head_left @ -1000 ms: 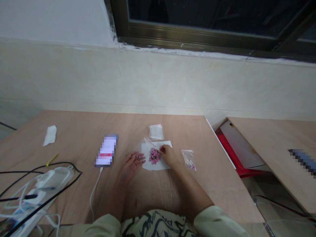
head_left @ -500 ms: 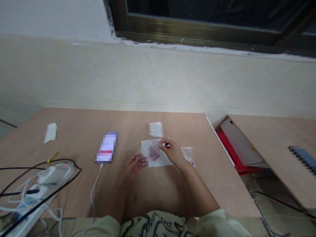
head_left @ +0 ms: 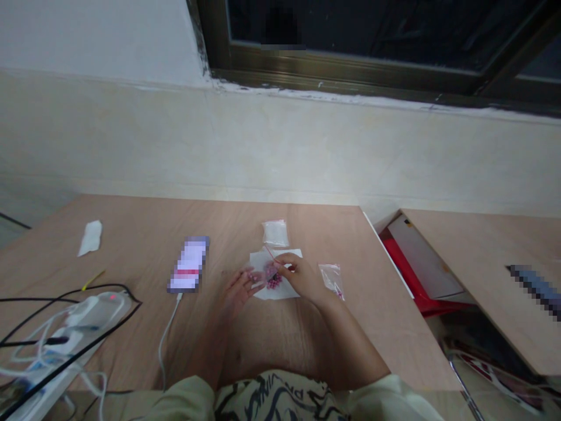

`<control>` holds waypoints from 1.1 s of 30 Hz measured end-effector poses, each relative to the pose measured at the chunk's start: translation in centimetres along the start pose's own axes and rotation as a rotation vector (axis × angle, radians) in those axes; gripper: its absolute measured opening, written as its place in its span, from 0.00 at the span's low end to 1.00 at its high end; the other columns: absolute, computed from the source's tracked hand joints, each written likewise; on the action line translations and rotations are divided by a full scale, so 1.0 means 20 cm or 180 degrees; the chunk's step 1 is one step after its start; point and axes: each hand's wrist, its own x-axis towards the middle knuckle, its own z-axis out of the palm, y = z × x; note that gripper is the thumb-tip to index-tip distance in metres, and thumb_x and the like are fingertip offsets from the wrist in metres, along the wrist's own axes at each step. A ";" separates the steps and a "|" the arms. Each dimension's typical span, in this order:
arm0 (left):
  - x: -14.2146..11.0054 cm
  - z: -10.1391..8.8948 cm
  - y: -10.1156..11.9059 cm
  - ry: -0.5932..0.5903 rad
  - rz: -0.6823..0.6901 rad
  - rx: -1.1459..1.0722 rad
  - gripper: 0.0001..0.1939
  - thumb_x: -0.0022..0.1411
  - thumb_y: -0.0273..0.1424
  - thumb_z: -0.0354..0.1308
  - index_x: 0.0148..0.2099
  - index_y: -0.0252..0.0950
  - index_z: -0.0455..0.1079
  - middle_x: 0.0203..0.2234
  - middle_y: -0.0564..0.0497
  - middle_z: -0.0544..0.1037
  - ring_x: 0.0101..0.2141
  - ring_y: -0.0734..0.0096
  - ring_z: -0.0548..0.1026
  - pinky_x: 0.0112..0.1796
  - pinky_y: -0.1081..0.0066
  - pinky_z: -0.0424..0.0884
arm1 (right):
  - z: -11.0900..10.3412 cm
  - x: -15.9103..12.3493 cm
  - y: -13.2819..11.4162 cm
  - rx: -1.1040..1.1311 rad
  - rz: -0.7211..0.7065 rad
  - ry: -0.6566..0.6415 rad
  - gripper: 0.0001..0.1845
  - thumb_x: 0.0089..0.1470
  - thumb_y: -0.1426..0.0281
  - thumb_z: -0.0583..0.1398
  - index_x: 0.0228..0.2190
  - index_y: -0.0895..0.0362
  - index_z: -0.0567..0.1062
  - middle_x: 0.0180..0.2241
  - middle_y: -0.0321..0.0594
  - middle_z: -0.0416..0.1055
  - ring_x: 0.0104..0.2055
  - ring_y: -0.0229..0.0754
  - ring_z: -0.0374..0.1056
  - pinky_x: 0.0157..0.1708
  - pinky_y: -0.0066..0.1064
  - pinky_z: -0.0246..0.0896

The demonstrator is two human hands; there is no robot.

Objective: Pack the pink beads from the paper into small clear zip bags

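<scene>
A white sheet of paper (head_left: pixel 287 290) lies on the desk in front of me, with a cluster of small pink and purple bead-like pieces (head_left: pixel 274 282) on it. My right hand (head_left: pixel 302 278) is over the paper's right part, thumb and fingers closed on a small clear zip bag (head_left: pixel 269 264) with a red strip along its mouth. The bag tilts over the pieces; its lower part is hard to make out. At the paper's left edge, my left hand (head_left: pixel 241 287) has its fingers stretched apart beside the pieces. Pinkish spots show near its fingertips, too small to name.
Behind the paper lies a stack of clear bags (head_left: pixel 275 234); another zip bag (head_left: pixel 332 279) with pink bits lies right. Left are a charging phone (head_left: pixel 189 264), a white scrap (head_left: pixel 90 237) and a power strip (head_left: pixel 99 313) with tangled cables. A gap separates the second desk (head_left: pixel 482 257).
My right hand has moved slightly down and left, and the bag's red strip now tilts at a different angle. My left hand's fingers have spread and come nearer the pieces.
</scene>
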 end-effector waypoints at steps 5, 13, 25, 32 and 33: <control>-0.02 0.01 -0.02 0.0032 -0.0015 0.0125 0.08 0.50 0.26 0.58 0.36 0.35 0.67 0.29 0.49 0.77 0.34 0.67 0.74 0.40 0.62 0.68 | -0.01 -0.03 -0.07 0.0143 -0.0034 -0.0225 0.11 0.47 0.65 0.55 0.28 0.55 0.75 0.27 0.38 0.72 0.31 0.38 0.66 0.31 0.30 0.60; -0.02 -0.08 -0.02 0.0109 0.0038 0.0065 0.06 0.51 0.26 0.57 0.35 0.35 0.67 0.29 0.50 0.77 0.32 0.67 0.75 0.39 0.62 0.68 | 0.03 -0.01 0.17 -0.0015 0.0537 0.0629 0.11 0.44 0.68 0.57 0.32 0.57 0.73 0.31 0.40 0.71 0.31 0.38 0.65 0.33 0.32 0.60; 0.04 -0.03 0.04 -0.0041 -0.0057 -0.0147 0.09 0.56 0.33 0.51 0.35 0.34 0.68 0.30 0.46 0.77 0.35 0.63 0.74 0.41 0.58 0.66 | 0.12 0.07 0.38 -0.0897 0.0496 0.0329 0.09 0.43 0.76 0.55 0.30 0.60 0.74 0.30 0.42 0.67 0.33 0.38 0.63 0.35 0.29 0.58; 0.01 -0.03 0.04 -0.0039 -0.0196 -0.0199 0.10 0.56 0.34 0.50 0.36 0.34 0.68 0.32 0.45 0.77 0.36 0.62 0.74 0.42 0.58 0.65 | 0.14 0.07 0.41 -0.0938 0.0447 0.0386 0.08 0.44 0.76 0.55 0.28 0.59 0.73 0.28 0.40 0.67 0.32 0.38 0.62 0.35 0.29 0.57; 0.01 -0.03 0.04 -0.0036 -0.0207 -0.0201 0.10 0.56 0.34 0.50 0.37 0.34 0.68 0.32 0.45 0.77 0.37 0.62 0.74 0.42 0.58 0.65 | 0.14 0.07 0.42 -0.0947 0.0465 0.0390 0.08 0.44 0.76 0.55 0.28 0.59 0.73 0.28 0.40 0.66 0.32 0.38 0.62 0.35 0.29 0.57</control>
